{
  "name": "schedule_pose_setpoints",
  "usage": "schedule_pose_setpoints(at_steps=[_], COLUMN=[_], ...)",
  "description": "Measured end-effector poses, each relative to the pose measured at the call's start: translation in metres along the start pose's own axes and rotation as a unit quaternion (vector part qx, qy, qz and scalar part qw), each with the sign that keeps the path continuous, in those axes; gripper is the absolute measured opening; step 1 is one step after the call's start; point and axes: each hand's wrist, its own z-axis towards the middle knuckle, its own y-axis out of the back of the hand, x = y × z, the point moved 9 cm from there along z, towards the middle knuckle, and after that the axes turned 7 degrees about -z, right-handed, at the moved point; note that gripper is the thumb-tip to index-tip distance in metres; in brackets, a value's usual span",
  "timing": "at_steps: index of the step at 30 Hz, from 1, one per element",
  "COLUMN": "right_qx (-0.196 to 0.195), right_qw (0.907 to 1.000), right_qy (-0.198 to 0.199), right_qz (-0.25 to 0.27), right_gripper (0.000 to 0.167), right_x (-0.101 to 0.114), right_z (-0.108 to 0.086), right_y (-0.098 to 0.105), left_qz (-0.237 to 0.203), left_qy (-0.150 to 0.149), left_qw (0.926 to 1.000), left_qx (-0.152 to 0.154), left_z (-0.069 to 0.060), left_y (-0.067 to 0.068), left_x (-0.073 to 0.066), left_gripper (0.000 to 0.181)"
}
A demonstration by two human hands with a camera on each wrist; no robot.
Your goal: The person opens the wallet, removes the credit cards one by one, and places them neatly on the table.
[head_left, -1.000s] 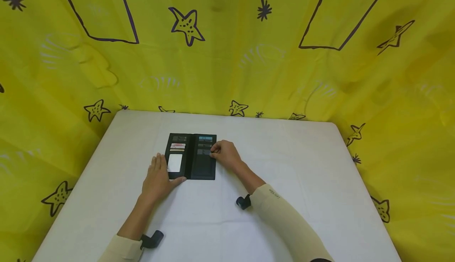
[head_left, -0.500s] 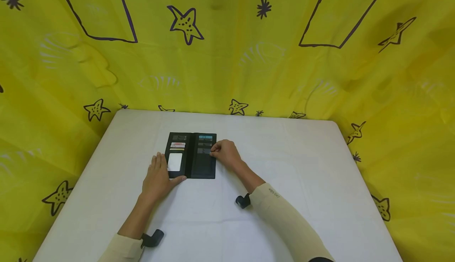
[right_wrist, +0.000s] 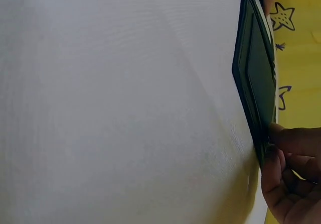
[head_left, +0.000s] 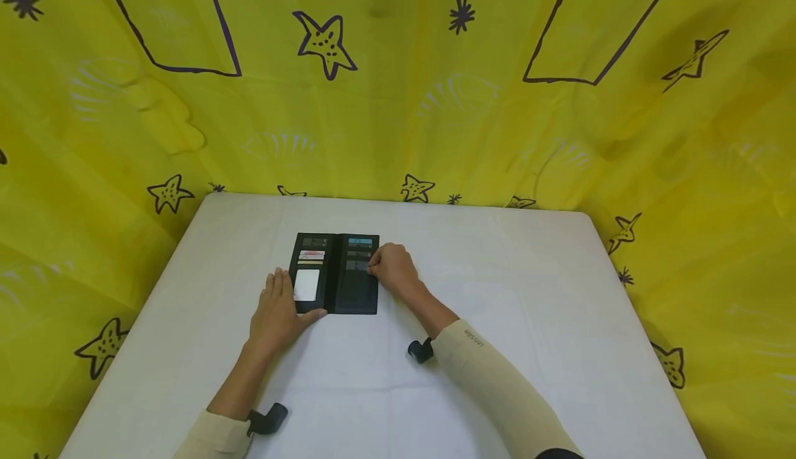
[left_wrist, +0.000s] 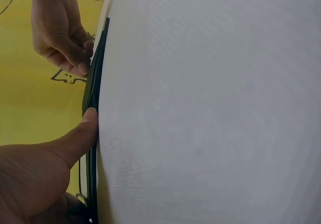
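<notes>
A dark wallet [head_left: 356, 293] lies spread flat on the table, cards showing in slots on both halves and a white card [head_left: 307, 285] in a window at the lower left. My left hand [head_left: 275, 314] rests along its left side, fingers straight, thumb at the bottom edge; the left wrist view shows that thumb touching the wallet's [left_wrist: 95, 88] edge. At the right edge, my right hand [head_left: 395, 269] has thumb and fingertips pinched near the card slots. In the right wrist view the right hand [right_wrist: 296, 169] pinches the wallet's [right_wrist: 261, 78] edge; whether a card is between the fingertips I cannot tell.
The wallet is on a white-covered table [head_left: 497, 272]. A yellow curtain [head_left: 385, 113] with drawn stars and shells hangs behind and at both sides. Small black cameras are strapped to both wrists, over or beside beige sleeves [head_left: 504, 383].
The right wrist and forearm have shifted slightly left, while the fingertips stay at the wallet's right edge. My left hand and the wallet keep their places.
</notes>
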Motion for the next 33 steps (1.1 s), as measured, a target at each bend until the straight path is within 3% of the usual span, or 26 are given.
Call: schedule_pose_setpoints(at_steps=[6,23,28,33], right_qx=[0.015,-0.038,-0.020,0.014], right_qw=[0.9990,0.9963,0.9931,0.9842], right_qy=[0.010,-0.023,-0.049,-0.095], right_qz=[0.041,0.074,0.104,0.149], right_gripper=[0.005,0.024,0.019,0.015], right_x=[-0.004,-0.005,-0.012,-0.024], right_z=[0.004,-0.005,-0.002,0.003], right_y=[0.001,0.008,0.003,-0.004], left_qz=[-0.001,0.003,0.001,0.000], left_qy=[-0.003,-0.003,-0.002,-0.005], left_qw=[1.0000,1.0000,1.0000,1.0000], left_qx=[0.001,0.003,0.002,0.001], left_z=[0.001,0.002,0.002,0.002], left_y=[-0.002,-0.003,-0.002,-0.002], left_x=[0.001,0.002,0.001,0.001], left_gripper=[0.118,0.119,0.119,0.118])
